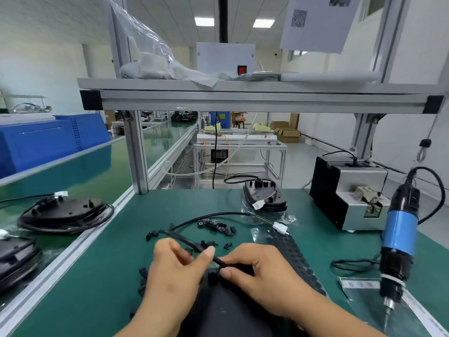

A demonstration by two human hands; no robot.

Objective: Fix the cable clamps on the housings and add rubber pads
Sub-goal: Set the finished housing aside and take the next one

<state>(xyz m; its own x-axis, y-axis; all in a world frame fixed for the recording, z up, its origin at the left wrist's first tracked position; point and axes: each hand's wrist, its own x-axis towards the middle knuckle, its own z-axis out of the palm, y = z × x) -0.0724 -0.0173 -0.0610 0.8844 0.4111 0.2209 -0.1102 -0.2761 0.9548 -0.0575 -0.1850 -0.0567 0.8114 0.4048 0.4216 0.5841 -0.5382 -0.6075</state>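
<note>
Mostly hidden black housing [226, 312] lies beneath left hand [175, 271] and right hand [264, 271], both hands pinching its cable [184, 239].

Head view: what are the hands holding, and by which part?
Both the left hand and right hand pinch the black cable where it meets the housing.
</note>
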